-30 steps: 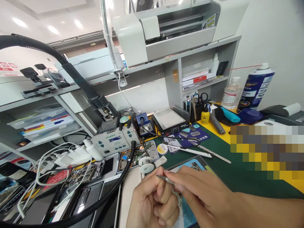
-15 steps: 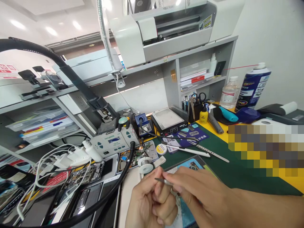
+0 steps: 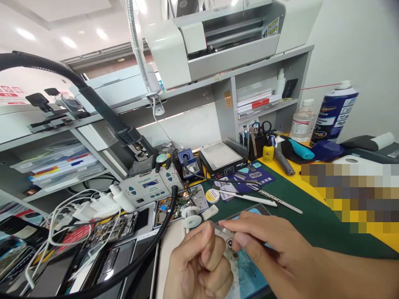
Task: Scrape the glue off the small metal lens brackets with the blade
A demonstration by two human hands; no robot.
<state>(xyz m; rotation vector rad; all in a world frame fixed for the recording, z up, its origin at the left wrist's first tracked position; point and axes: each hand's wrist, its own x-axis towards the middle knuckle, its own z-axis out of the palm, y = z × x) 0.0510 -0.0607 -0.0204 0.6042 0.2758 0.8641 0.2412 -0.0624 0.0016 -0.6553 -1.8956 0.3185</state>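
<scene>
Low in the centre, my left hand is closed, thumb pressed against the bent index finger and the other fingers curled in. Whatever it pinches, if anything, is hidden. My right hand is closed too, its thumb and fingers gripping a small thin metal blade. The blade's tip points left, close by my left thumb and fingertip. Beneath both hands lies a blue work mat with some small dark square parts on it, partly covered by my right hand.
A solder spool stands left of my hands. Behind are a white pen-like tool, a metal strip, a hot plate and a rework station. A black hose curves across the left, over phones and boards.
My right hand has shifted slightly up and right, tilting the blade so its flat, lighter face shows. More of the mat shows between my hands. My left hand stays nearly in place.
</scene>
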